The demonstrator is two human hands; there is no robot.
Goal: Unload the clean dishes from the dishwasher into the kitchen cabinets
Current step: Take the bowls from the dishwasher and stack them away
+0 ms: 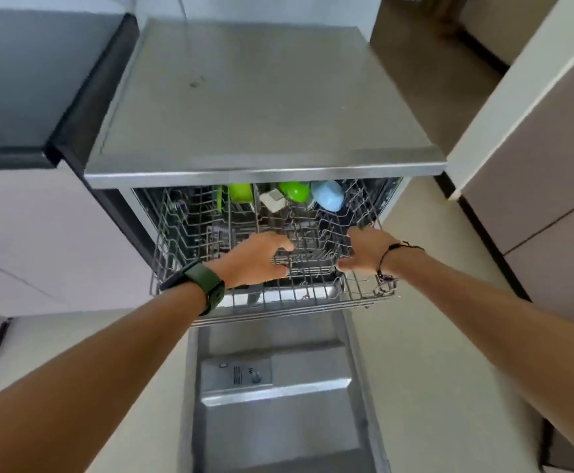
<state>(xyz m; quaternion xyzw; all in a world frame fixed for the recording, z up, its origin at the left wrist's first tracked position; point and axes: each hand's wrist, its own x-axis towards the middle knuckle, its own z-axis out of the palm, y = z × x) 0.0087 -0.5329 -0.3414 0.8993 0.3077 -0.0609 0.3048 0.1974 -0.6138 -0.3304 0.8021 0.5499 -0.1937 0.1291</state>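
Currently, head view, one item per line.

Dishwasher (pixel 265 97): steel, flat top bare but for a small smudge. Door (pixel 278 404) dropped fully open toward viewer, inner panel w/ detergent compartment (pixel 237 373) showing.

Upper rack (pixel 190 233): grey wire, pulled part-way out over the door; front rail nearest viewer.

Rack contents, all at rear under the top's front edge: green cup (pixel 240 192) left of centre; white square piece (pixel 272 200) mid; second green cup (pixel 294 191) just right of it; pale blue cup (pixel 327 195) furthest right, touching or nearly touching the green one, can't tell which. Front half of rack shows wire only.

Left hand (pixel 255 259): reaches in over front rail, fingers curled round rack wires near centre. Dark green watch (pixel 203 281) on wrist.

Right hand (pixel 367 250): fingers curled over wires on rack's right side, thumb low toward front rail. Thin black cord bracelet (pixel 393 257) on wrist.

Hands near each other, not touching.

Surroundings: dark-edged table (pixel 22 80) to the left of the machine; pale cabinet fronts (pixel 39 233) below it; more cabinets (pixel 535 199) right; light floor (pixel 432 370).
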